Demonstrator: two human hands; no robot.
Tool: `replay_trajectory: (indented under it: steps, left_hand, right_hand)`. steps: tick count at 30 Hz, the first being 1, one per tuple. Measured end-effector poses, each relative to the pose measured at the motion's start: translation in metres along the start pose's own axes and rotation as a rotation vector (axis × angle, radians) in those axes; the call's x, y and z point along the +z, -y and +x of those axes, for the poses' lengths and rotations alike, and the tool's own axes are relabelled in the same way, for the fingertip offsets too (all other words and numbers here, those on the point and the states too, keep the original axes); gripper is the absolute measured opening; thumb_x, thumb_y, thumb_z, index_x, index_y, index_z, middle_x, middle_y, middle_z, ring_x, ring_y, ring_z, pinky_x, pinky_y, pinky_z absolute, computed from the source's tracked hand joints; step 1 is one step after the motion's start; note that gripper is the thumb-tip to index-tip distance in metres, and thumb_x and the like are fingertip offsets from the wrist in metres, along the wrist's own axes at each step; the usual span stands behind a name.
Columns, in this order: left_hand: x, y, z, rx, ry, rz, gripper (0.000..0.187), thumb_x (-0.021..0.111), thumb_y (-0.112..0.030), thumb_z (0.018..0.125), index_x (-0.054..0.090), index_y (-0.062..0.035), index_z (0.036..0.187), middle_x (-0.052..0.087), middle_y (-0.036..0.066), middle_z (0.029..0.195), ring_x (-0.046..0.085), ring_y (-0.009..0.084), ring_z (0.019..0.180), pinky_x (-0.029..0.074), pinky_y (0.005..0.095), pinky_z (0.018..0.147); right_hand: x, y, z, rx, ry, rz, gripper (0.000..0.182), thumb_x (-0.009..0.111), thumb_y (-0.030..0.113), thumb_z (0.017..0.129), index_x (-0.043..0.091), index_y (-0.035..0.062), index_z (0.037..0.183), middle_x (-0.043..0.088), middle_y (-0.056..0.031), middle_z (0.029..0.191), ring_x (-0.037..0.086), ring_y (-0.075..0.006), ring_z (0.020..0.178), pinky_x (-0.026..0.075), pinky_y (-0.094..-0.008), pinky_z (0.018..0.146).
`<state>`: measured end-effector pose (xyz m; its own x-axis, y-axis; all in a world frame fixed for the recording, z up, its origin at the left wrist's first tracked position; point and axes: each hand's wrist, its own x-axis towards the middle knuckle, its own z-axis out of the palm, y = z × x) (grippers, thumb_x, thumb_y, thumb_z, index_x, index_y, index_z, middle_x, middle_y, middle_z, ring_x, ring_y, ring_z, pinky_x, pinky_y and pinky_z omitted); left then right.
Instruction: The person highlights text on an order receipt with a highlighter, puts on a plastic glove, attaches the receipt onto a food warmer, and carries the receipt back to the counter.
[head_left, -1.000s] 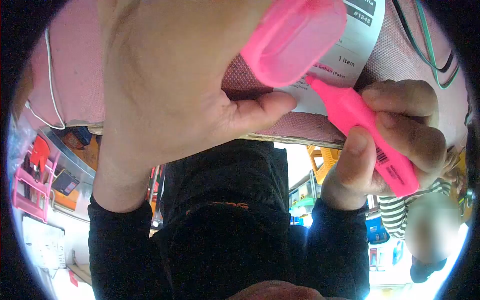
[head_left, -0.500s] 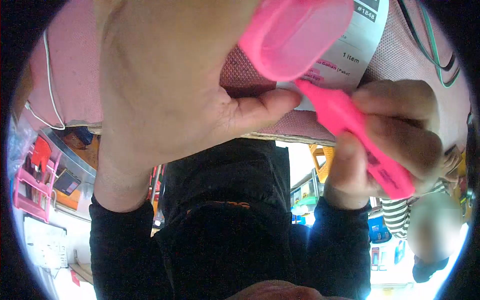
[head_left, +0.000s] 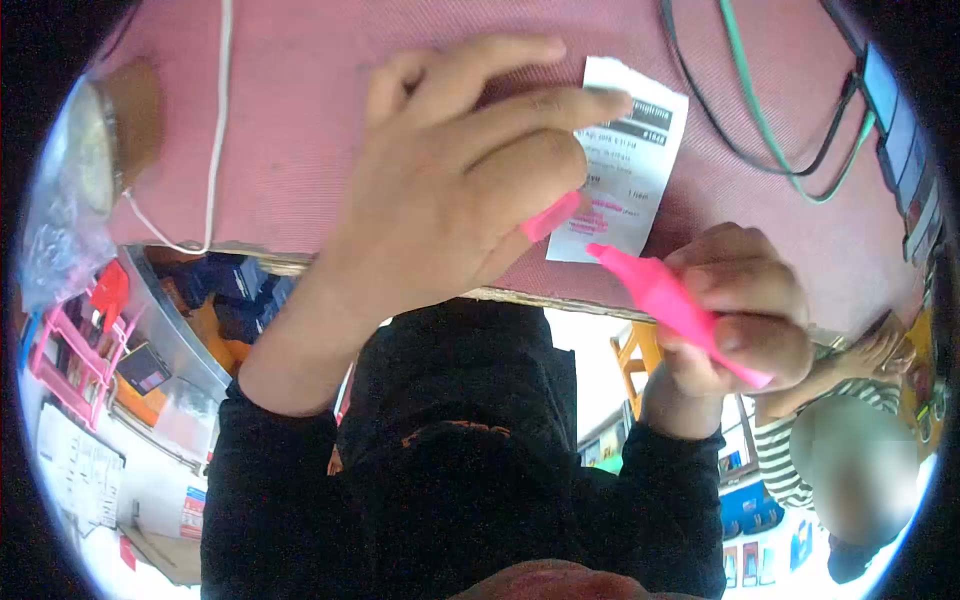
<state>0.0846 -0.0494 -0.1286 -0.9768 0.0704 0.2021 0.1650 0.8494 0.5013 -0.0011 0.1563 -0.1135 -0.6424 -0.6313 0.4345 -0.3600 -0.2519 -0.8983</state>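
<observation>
A printed paper receipt [head_left: 625, 165] lies near the front edge of the table, with pink highlighter marks over its lower lines. Between the thumb and bent fingers of my left hand [head_left: 470, 160] is the pink highlighter cap [head_left: 552, 215], mostly covered by the hand. That hand's outstretched finger reaches over the receipt's upper part. My right hand [head_left: 745, 305] grips an uncapped pink highlighter [head_left: 675, 305], its tip pointing up and left beside the receipt's lower edge. Cap and highlighter are apart.
Green and black cables [head_left: 765, 130] curve across the table [head_left: 290, 120] on the right; a white cable [head_left: 222, 130] runs down the left. Clear plastic wrap [head_left: 65, 235] and a pink rack [head_left: 75, 350] are at left. Another person in a striped top [head_left: 785, 465] is at lower right.
My left hand has moved away from the camera towards the table with the cap, uncovering the receipt. My right hand has also drawn farther from the camera, still holding the highlighter.
</observation>
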Motion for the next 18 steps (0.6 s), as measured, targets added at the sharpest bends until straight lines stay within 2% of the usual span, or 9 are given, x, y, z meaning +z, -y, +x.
replay_trajectory:
  steps: [1, 3, 5, 6, 10, 12, 15, 17, 18]
  left_hand:
    - [0.0, -0.005, 0.004, 0.01, -0.008, 0.023, 0.036, 0.065, -0.041, 0.081, 0.048, -0.0133, 0.065, 0.066, -0.002, 0.12, 0.051, 0.0252, 0.118, 0.032, 0.0381, 0.088]
    - [-0.003, -0.005, 0.005, 0.017, 0.0, -0.018, 0.04, 0.058, -0.046, 0.085, 0.048, -0.0135, 0.064, 0.066, -0.004, 0.119, 0.051, 0.0249, 0.119, 0.032, 0.0388, 0.088]
    - [0.002, -0.005, 0.001, 0.024, -0.042, 0.028, 0.038, 0.054, -0.046, 0.086, 0.051, -0.0133, 0.066, 0.066, -0.004, 0.119, 0.051, 0.024, 0.119, 0.031, 0.0393, 0.088]
    - [0.001, -0.003, 0.001, 0.002, -0.041, -0.011, 0.034, 0.055, -0.042, 0.085, 0.053, -0.0129, 0.068, 0.066, -0.004, 0.118, 0.051, 0.0236, 0.119, 0.031, 0.0396, 0.089]
    - [-0.004, -0.001, 0.002, -0.018, -0.055, -0.062, 0.017, 0.06, -0.027, 0.079, 0.06, -0.0102, 0.082, 0.065, -0.002, 0.119, 0.052, 0.0235, 0.118, 0.031, 0.04, 0.089]
    - [-0.006, -0.007, 0.003, 0.01, -0.088, -0.04, 0.018, 0.064, -0.024, 0.077, 0.061, -0.0096, 0.087, 0.065, -0.002, 0.118, 0.053, 0.024, 0.117, 0.031, 0.0402, 0.089]
    - [-0.013, -0.012, 0.008, -0.046, -0.109, -0.174, 0.03, 0.07, -0.021, 0.072, 0.06, -0.0092, 0.097, 0.064, 0.003, 0.114, 0.053, 0.0263, 0.116, 0.033, 0.0413, 0.09]
    - [-0.016, -0.014, 0.009, -0.145, -0.176, -0.246, 0.037, 0.073, -0.019, 0.069, 0.06, -0.0107, 0.103, 0.059, 0.008, 0.11, 0.053, 0.0265, 0.109, 0.035, 0.0424, 0.093]
    - [-0.018, -0.016, 0.009, -0.145, -0.138, -0.218, 0.046, 0.074, -0.02, 0.07, 0.056, -0.0093, 0.112, 0.054, 0.011, 0.119, 0.051, 0.0294, 0.11, 0.034, 0.044, 0.096]
  right_hand:
    - [-0.001, 0.007, 0.003, 0.001, -0.011, -0.04, 0.023, 0.077, 0.005, 0.068, 0.06, 0.0074, 0.083, 0.067, -0.0141, 0.086, 0.065, -0.026, 0.072, 0.054, -0.033, 0.058]
    - [0.005, 0.014, 0.02, -0.029, 0.163, -0.325, 0.02, 0.074, 0.007, 0.063, 0.062, 0.0082, 0.078, 0.068, -0.0096, 0.088, 0.064, -0.024, 0.073, 0.051, -0.031, 0.057]
    - [0.019, -0.001, 0.027, -0.149, 0.174, -0.353, 0.019, 0.073, 0.008, 0.061, 0.061, 0.0083, 0.075, 0.068, -0.008, 0.089, 0.063, -0.0231, 0.074, 0.049, -0.03, 0.057]
    - [0.023, -0.009, 0.03, -0.257, 0.194, -0.39, 0.018, 0.073, 0.009, 0.06, 0.061, 0.0084, 0.073, 0.068, -0.0064, 0.09, 0.063, -0.0222, 0.075, 0.048, -0.029, 0.057]
    - [0.022, -0.005, 0.03, -0.267, 0.249, -0.416, 0.018, 0.073, 0.009, 0.062, 0.061, 0.0078, 0.075, 0.069, -0.0071, 0.091, 0.063, -0.022, 0.075, 0.048, -0.0287, 0.057]
    - [0.022, 0.002, 0.005, -0.239, 0.162, -0.48, 0.026, 0.077, -0.005, 0.068, 0.057, 0.0037, 0.084, 0.067, -0.0131, 0.091, 0.063, -0.0271, 0.073, 0.051, -0.0334, 0.057]
    - [0.017, 0.02, -0.03, -0.16, -0.021, -0.489, 0.022, 0.074, -0.005, 0.073, 0.058, 0.0047, 0.085, 0.065, -0.0136, 0.096, 0.064, -0.0286, 0.077, 0.052, -0.0357, 0.065]
    - [0.005, 0.036, -0.035, 0.058, -0.169, -0.671, 0.017, 0.069, -0.004, 0.077, 0.061, 0.004, 0.09, 0.063, -0.0162, 0.103, 0.063, -0.0321, 0.091, 0.051, -0.0387, 0.078]
    - [-0.002, 0.037, -0.034, 0.033, -0.177, -0.678, 0.017, 0.069, -0.004, 0.077, 0.061, 0.004, 0.09, 0.063, -0.0162, 0.103, 0.063, -0.0321, 0.091, 0.051, -0.0387, 0.078]
